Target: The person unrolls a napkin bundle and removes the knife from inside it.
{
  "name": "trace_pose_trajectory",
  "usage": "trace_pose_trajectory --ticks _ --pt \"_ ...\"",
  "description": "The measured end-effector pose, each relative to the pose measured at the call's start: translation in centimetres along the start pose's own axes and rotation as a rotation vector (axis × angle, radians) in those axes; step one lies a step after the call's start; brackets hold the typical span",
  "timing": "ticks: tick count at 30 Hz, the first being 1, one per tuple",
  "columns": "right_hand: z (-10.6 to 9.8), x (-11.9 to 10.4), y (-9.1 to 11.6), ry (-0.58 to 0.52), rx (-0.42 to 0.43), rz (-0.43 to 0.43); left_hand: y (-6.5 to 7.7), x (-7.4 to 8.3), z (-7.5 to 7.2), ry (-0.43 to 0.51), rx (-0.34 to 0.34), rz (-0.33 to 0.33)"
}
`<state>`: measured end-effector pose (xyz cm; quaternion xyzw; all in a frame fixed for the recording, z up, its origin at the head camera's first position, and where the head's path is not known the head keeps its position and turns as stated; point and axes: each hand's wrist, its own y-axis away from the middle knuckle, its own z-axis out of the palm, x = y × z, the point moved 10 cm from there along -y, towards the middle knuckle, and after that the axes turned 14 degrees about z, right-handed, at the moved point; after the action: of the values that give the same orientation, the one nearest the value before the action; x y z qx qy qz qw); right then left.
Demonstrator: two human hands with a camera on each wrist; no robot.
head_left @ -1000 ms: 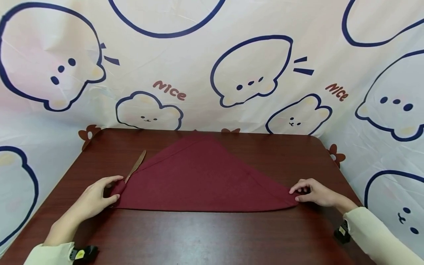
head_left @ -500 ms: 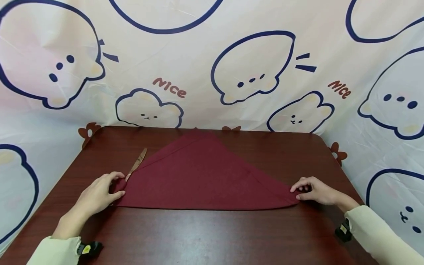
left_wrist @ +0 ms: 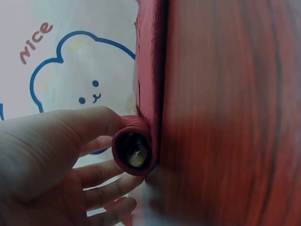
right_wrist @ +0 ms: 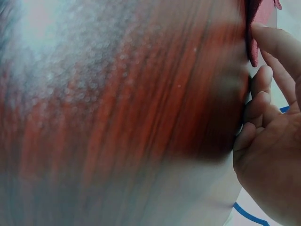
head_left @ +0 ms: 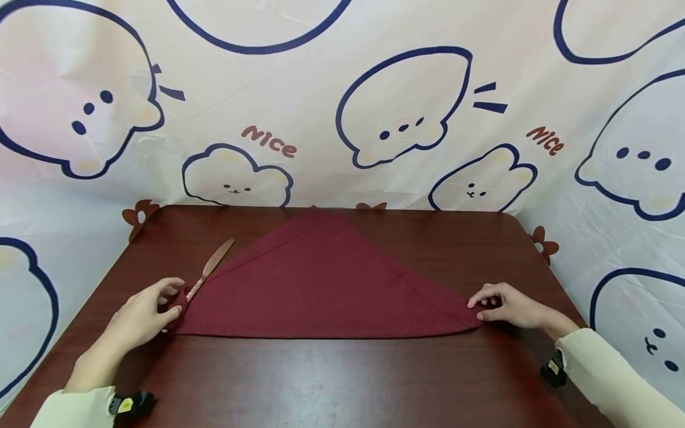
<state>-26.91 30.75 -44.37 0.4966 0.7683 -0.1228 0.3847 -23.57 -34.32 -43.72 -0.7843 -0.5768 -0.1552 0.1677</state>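
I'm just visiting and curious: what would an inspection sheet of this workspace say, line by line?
Surface: dark wood-grain table, shiny near the front.
Job's things: dark red cloth laid as a triangle, its left end rolled; knife at that end, blade reaching past the cloth's edge, handle partly hidden. A pale object shows inside the roll; cannot tell what.
Clutter: nothing seen.
Grippers: bare hands; left hand grips the roll, right hand holds the right corner.
Cables: nothing seen.
Surroundings: pale backdrop with cartoon outlines and "Nice" lettering.
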Motion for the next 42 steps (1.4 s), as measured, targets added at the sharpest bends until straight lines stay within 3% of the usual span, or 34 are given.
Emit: trace_pose_trajectory --ticks 7,27,42 --pt "0.0 -0.1 0.0 -0.011 -0.001 -0.016 0.4 -0.3 0.0 0.022 0.016 0.046" --pt "0.7 0.0 -0.2 -0.007 -0.027 -0.023 1.2 -0.7 0.1 0.025 0.006 0.05" --pt "0.3 0.2 0.1 -0.001 -0.001 -0.028 0.1 0.5 -0.2 0.0 -0.004 0.053"
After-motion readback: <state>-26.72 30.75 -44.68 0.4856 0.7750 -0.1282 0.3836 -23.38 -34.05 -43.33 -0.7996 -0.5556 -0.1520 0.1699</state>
